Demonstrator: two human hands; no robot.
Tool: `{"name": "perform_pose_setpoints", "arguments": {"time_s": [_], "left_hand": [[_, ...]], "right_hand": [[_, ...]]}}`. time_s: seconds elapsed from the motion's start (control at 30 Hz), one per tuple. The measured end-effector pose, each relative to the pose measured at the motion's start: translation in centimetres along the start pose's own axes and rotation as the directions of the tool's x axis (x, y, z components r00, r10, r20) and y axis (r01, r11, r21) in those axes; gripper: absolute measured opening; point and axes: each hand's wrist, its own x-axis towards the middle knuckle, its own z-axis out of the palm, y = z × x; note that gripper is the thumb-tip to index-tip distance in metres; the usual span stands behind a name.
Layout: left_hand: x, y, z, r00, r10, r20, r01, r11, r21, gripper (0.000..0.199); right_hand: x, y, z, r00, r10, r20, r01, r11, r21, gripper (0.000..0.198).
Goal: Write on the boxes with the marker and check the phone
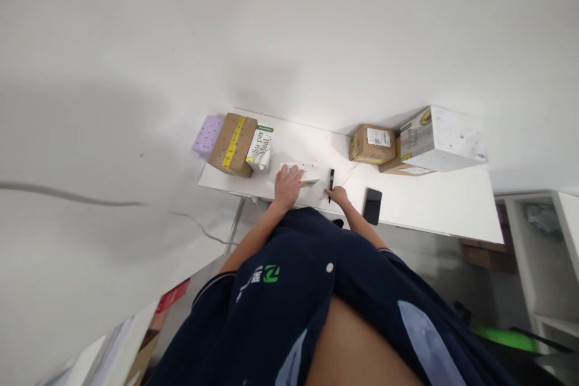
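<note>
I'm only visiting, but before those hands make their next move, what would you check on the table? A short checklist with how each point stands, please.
1. Left hand resting on the white box: ok.
2. Top of the white box fully uncovered: not ok; the left hand covers part of it.
3. Right hand at the black marker: ok, fingers at its near end.
4. Marker cap on or off: cannot tell, too small to make out.
5. Phone apart from the white box: ok, it lies off to the right.
</note>
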Motion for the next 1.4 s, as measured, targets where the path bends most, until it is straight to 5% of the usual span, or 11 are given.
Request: {"name": "perform_pose_setpoints", "arguments": {"time_s": [0.13,0.23,0.37,0.5,0.8,0.93,1.07,1.17,1.27,1.4], "left_hand": [[-0.1,-0.2,0.2,1.000,0.011,-0.024,-0.011,1.000,-0.010,0.041],[-0.1,-0.4,0.4,1.000,0.022,-0.021,-0.022,1.000,-0.003,0.042],[0.0,-0.8,0.5,0.999,0.041,-0.009,-0.040,0.999,0.018,0.042],[0.1,-1.1,0.6,0.999,0.043,-0.011,-0.043,0.999,0.025,0.043],[0.1,-1.2,0.6,0.999,0.033,-0.028,-0.033,0.999,0.002,0.042],[0.2,-1.0,0.4,1.000,0.021,0.003,-0.021,1.000,0.004,0.043],[0.3,-0.9,0.1,1.000,0.012,0.024,-0.012,1.000,-0.001,0.043],[0.3,-0.8,-0.1,1.000,0.017,0.020,-0.017,1.000,-0.007,0.041],[0.3,-0.7,0.0,1.000,0.023,0.016,-0.022,1.000,-0.010,0.042],[0.3,-0.9,0.6,1.000,0.011,-0.020,-0.011,1.000,-0.008,0.040]], "right_hand": [[-0.3,1.3,-0.6,0.997,0.019,-0.075,-0.019,1.000,-0.006,0.029],[-1.3,3.7,-2.7,0.965,0.069,-0.252,-0.071,0.997,0.003,0.026],[-2.9,8.2,-5.2,0.846,0.231,-0.480,-0.252,0.967,0.020,0.064],[-3.5,10.8,-5.7,0.809,0.442,-0.387,-0.453,0.889,0.067,0.091],[-3.4,8.7,-6.2,0.827,0.509,-0.241,-0.425,0.845,0.324,0.062],[-4.1,6.9,-6.3,0.937,0.348,-0.041,-0.266,0.783,0.561,0.038],[-5.9,3.4,-6.1,0.992,-0.018,0.122,-0.101,0.454,0.885,0.040],[-7.5,-0.1,-5.7,0.960,-0.223,0.169,-0.068,0.398,0.915,0.037],[-8.9,-3.0,-4.7,0.864,-0.415,0.284,-0.152,0.323,0.934,0.039],[-10.7,-5.0,-3.3,0.760,-0.482,0.436,-0.306,0.326,0.895,0.056]]}}
